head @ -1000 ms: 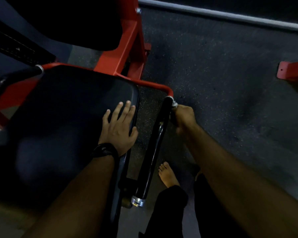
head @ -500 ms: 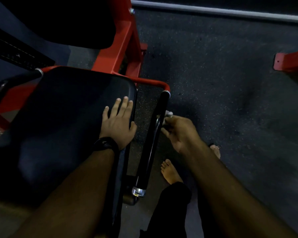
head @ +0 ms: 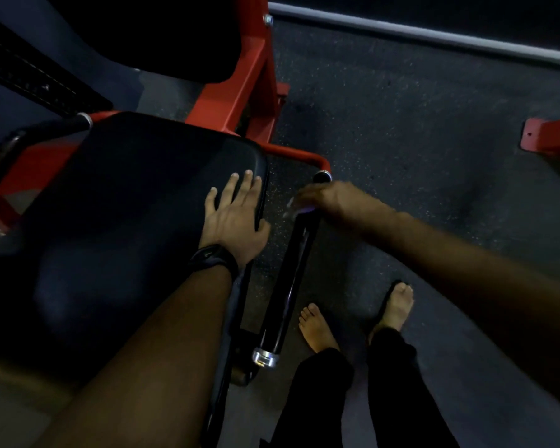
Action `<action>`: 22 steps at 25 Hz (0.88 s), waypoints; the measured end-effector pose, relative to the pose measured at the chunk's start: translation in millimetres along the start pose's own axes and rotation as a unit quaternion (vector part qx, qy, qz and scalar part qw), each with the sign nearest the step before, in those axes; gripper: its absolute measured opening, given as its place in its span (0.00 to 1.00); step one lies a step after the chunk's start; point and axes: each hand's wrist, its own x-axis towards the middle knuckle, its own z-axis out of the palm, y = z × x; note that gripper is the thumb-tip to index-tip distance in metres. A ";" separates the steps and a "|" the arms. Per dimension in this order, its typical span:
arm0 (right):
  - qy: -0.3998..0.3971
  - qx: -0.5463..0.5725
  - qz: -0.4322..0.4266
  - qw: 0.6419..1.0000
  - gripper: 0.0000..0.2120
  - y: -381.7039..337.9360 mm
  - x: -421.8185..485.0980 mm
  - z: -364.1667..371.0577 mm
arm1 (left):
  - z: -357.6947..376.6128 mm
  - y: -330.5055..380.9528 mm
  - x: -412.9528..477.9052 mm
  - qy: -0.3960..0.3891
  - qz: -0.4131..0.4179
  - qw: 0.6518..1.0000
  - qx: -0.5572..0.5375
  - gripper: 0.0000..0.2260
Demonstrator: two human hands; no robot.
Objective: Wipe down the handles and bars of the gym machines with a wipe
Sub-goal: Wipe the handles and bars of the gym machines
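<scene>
A black handle bar (head: 288,279) with a silver end cap runs beside the black padded seat (head: 117,227) of a red-framed gym machine. My right hand (head: 330,198) lies over the bar's far end, near the red frame, and presses a pale wipe (head: 293,206) around it; the hand is motion-blurred and most of the wipe is hidden under the fingers. Flat on the seat's right edge rests my left hand (head: 233,221), its fingers straight, holding nothing. A dark watch sits on that wrist.
The red frame upright (head: 240,92) rises behind the seat, under a black back pad. Another red frame foot (head: 550,137) sits at the right on the dark rubber floor. My bare feet (head: 317,328) stand just right of the bar. A second black handle (head: 29,137) shows at left.
My right hand slid down the bar from its far end, then went back up to the far end and now lies across the top. The left hand stayed on the seat.
</scene>
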 end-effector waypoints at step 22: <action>-0.021 -0.046 0.060 0.997 0.17 58.0 34.9 2.5 | 5.9 -2.6 0.2 0.013 0.012 1.000 -0.008 0.32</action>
